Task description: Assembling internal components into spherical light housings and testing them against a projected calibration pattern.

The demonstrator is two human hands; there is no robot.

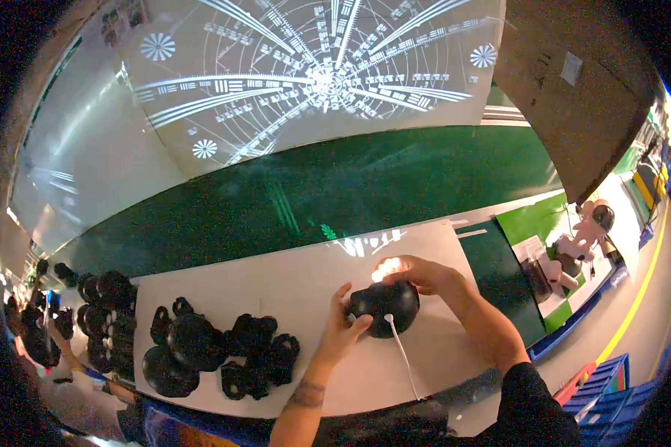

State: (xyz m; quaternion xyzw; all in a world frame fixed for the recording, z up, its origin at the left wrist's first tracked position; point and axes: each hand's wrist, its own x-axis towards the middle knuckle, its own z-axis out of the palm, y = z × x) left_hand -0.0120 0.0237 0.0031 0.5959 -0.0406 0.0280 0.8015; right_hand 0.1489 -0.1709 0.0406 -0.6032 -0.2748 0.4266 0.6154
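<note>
A black, rounded projector (395,306) rests on the white table sheet, with a white cable (403,357) plugged into its near side. My left hand (341,328) grips its left side, thumb toward me and fingers along the far edge. At the far right of it, my right hand (425,275) is closed around the front part, where bright light falls on the fingertips. Those fingertips are partly hidden by glare. A white test pattern (324,82) of rays, rings and small bars shines on the pale board beyond the table.
Several black round units (194,343) and black ring-shaped parts (257,354) stand to the left. A green mat (395,164) covers the far table. Pinkish-white devices (585,231) lie on a green sheet at right, below a large cardboard panel (566,82). Blue crates (608,406) stand at lower right.
</note>
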